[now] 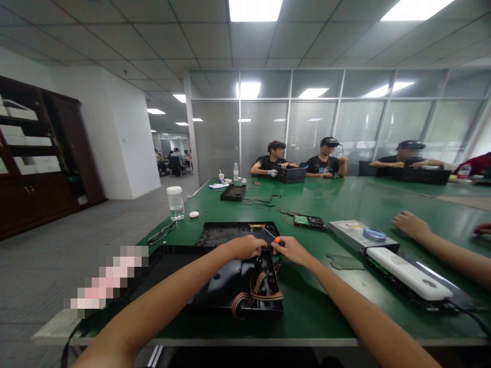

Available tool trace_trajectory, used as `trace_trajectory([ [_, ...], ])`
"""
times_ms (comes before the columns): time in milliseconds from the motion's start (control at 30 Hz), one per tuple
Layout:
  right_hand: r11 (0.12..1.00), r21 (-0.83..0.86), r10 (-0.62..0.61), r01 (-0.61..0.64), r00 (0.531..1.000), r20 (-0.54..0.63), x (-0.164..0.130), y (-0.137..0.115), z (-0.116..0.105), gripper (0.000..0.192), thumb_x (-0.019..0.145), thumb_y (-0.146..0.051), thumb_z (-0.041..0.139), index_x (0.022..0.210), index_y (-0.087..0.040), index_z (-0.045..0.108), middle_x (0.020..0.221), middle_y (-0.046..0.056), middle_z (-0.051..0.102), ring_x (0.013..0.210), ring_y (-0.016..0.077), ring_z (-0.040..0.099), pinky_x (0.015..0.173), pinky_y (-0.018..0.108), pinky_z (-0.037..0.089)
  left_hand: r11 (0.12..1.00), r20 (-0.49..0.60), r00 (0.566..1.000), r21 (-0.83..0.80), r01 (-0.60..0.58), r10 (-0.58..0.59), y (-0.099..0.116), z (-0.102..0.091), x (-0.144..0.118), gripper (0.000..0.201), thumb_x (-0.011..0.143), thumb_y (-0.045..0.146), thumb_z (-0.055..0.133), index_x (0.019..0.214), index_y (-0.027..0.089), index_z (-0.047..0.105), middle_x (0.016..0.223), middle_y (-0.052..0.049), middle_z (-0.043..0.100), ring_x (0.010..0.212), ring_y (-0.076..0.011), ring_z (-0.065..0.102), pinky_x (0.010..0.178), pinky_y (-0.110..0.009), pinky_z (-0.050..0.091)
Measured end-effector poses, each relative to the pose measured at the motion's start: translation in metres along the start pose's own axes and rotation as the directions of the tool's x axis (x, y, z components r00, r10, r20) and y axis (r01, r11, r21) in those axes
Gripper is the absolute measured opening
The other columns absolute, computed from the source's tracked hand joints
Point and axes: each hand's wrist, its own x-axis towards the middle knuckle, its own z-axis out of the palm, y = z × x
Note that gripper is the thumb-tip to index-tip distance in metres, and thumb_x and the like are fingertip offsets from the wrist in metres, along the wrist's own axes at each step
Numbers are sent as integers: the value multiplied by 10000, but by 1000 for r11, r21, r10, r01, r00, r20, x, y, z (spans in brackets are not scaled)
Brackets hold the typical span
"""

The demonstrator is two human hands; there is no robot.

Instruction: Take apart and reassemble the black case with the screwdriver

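Left forearm overlies a black plastic casing, just nearer than both hands. Right hand grips a screwdriver; left hand curls at casing's far edge, hold unclear. Likely light, stiff; hold by rim, clear of ribbon cable.

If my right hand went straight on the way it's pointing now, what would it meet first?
Your right hand, holding the orange-and-black-handled screwdriver, would probably meet your bare left hand first, though depth is unclear.
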Motion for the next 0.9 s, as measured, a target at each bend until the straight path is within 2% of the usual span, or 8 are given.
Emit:
trace_trajectory([
  [100, 997, -78, -1, -7, 995, -98, -1, 3, -9, 392, 810, -447, 412, 654, -157, 624, 611, 7, 613, 501, 106, 469, 545, 224, 354, 994, -47, 999, -106, -31, 27, -2, 11, 3, 156, 797, 153, 519, 905, 167, 630, 870, -22, 658, 830, -136, 595, 796, -208, 406],
  [233, 996, -85, 13, -24, 993, -118, -2, 8, -14, 381, 803, -445, 415, 635, -167, 615, 607, 5, 613, 512, 116, 482, 564, 228, 355, 981, -102, 995, -192, -23, 4, -3, 18, -5, 188, 814, 148, 491, 905, 156, 655, 920, -33, 663, 879, -126, 595, 838, -196, 401],
  [433, 996, -87, -2, -8, 994, -113, 0, 6, -14, 354, 810, -431, 408, 664, -170, 598, 642, 10, 606, 555, 126, 493, 603, 248, 371, 982, -103, 995, -189, -17, -3, -2, 21, -11, 202, 792, 129, 500, 916, 149, 658, 910, -40, 666, 848, -128, 604, 822, -204, 416],
  [567, 1000, 6, -18, 19, 996, -88, -1, 15, -17, 263, 739, -366, 522, 920, -176, 534, 829, 13, 592, 703, 135, 518, 664, 260, 403, 981, -106, 994, -193, -19, -2, -3, 23, -11, 189, 763, 128, 526, 890, 150, 663, 883, -39, 668, 816, -133, 607, 801, -208, 424],
  [700, 975, 220, 40, -37, 999, -6, 0, 28, -31, 322, 701, -260, 505, 1004, -185, 427, 873, 3, 557, 533, 74, 468, 522, 223, 407, 977, -106, 994, -215, -2, -22, -2, 22, -13, 154, 753, 126, 540, 861, 137, 649, 851, -41, 658, 786, -128, 596, 762, -200, 427],
  [767, 937, 350, 37, 19, 988, -153, 2, 30, -41, 315, 718, -263, 474, 1018, -187, 416, 908, 24, 558, 501, 67, 467, 511, 230, 417, 972, -99, 994, -235, 25, -49, -1, 21, -14, 154, 759, 139, 544, 889, 134, 626, 837, -39, 649, 755, -124, 588, 722, -195, 431],
  [833, 889, 442, 47, 122, 935, -351, 4, 29, -49, 333, 723, -284, 484, 1034, -187, 415, 917, 35, 559, 531, 80, 509, 551, 249, 443, 967, -91, 993, -249, 47, -72, 0, 21, -14, 157, 768, 159, 546, 910, 134, 610, 837, -41, 641, 741, -125, 581, 698, -197, 431],
  [900, 849, 498, 63, 177, 901, -429, 6, 26, -50, 325, 729, -314, 503, 1017, -185, 428, 794, 3, 558, 532, 98, 534, 555, 259, 453, 965, -87, 994, -258, 49, -73, 0, 21, -14, 144, 771, 172, 550, 896, 133, 611, 832, -44, 638, 741, -128, 576, 696, -199, 426],
])
